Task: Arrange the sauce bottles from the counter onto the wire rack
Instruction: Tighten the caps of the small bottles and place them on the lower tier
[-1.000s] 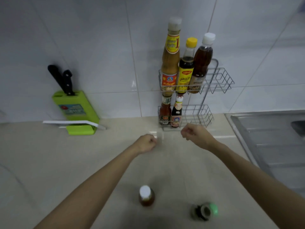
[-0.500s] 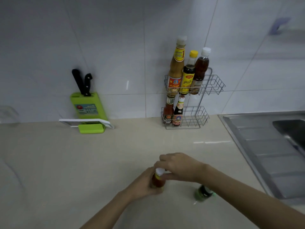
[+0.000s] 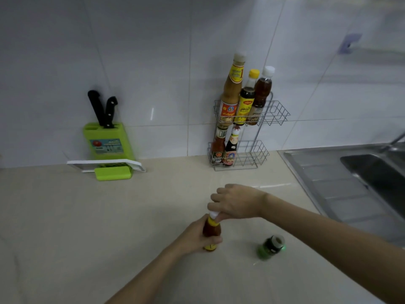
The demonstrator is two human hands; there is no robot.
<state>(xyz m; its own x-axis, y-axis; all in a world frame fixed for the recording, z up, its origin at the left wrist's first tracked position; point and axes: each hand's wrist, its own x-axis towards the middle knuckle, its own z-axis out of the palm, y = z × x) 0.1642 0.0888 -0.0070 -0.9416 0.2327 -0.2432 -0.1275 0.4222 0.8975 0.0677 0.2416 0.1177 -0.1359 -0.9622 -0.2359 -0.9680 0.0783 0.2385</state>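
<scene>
Left hand [image 3: 198, 238] grips glossy red-brown bottle [image 3: 211, 230]; right hand [image 3: 237, 202] pinches round white cap [image 3: 213, 215].

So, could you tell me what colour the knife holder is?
The knife holder is bright green, seen in the head view.

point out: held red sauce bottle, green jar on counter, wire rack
red sauce bottle [image 3: 211, 229], head view, on the red body between the two hands.
green jar [image 3: 271, 247], head view, on its dark side below the cap.
wire rack [image 3: 276, 112], head view, on the bare right end of the upper basket.
</scene>
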